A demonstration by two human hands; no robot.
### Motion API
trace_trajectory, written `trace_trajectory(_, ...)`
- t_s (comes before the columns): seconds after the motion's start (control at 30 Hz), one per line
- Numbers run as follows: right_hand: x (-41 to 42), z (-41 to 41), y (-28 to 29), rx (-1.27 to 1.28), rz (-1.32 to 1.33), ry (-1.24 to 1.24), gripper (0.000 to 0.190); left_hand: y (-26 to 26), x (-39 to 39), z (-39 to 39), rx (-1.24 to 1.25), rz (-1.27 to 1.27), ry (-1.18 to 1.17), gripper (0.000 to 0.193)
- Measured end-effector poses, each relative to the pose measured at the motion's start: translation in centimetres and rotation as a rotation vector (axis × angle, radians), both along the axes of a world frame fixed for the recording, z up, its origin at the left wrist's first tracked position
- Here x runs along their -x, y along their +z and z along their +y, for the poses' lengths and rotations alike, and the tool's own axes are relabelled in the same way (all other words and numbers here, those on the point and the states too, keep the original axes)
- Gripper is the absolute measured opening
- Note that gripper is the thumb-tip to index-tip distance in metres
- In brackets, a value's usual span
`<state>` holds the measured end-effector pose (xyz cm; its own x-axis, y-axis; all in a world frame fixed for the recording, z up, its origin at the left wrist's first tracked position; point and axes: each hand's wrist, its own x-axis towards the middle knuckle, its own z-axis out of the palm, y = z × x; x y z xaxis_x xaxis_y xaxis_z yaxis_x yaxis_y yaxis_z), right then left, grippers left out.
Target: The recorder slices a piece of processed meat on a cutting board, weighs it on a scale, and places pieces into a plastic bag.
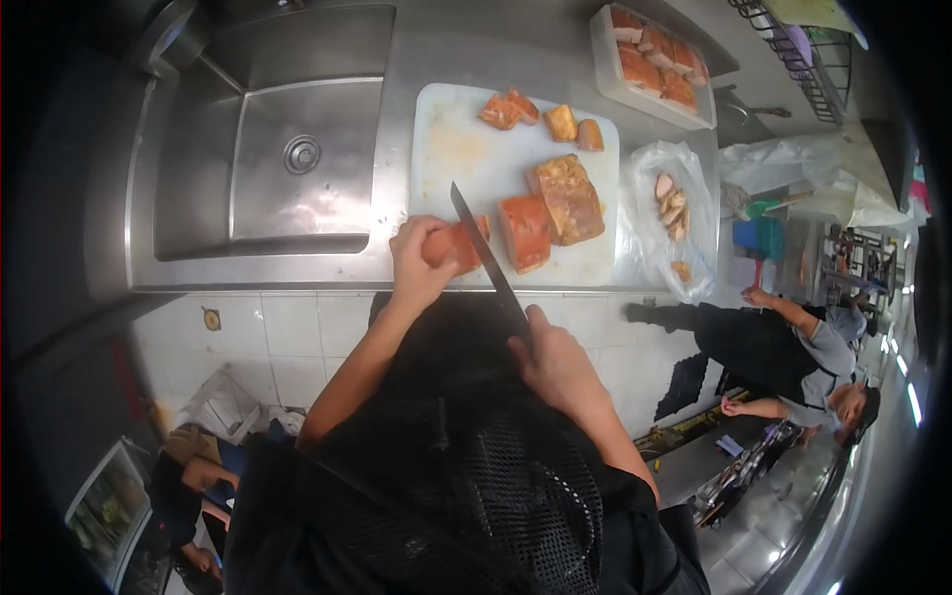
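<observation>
My left hand (421, 260) grips a block of reddish cured meat (451, 247) at the lower left of the white cutting board (454, 149). In my right hand (554, 353) is the handle of a long knife (487, 260), whose blade slants up and left across the right end of that block. Whether the edge has entered the meat I cannot tell. Just right of the blade lies another reddish block (525, 233), against a larger browned piece of meat (570, 199). Several small chunks, among them a yellowish-brown one (560, 123), lie along the board's far side.
A steel sink (305, 201) adjoins the board on the left. At the far right, a plastic container (654, 108) holds several meat blocks. A clear plastic bag (647, 223) with meat scraps lies right of the board. One person (758, 349) stands at right, another (178, 491) at lower left.
</observation>
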<state>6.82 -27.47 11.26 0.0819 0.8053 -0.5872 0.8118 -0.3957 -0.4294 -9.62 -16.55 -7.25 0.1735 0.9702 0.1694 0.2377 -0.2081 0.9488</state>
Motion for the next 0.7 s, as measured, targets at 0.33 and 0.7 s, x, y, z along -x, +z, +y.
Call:
trace_trajectory(0.33, 0.8, 3.7, 0.2, 0.063, 0.013, 0.021, 0.025, -0.4, -0.1, -0.2, -0.028, 0.124, 0.018, 0.041)
trace_trajectory(0.7, 1.9, 2.8, -11.3, -0.084, -0.013, -0.102, 0.022, 0.1, -0.3, 0.2, -0.084, 0.165, -0.010, 0.041)
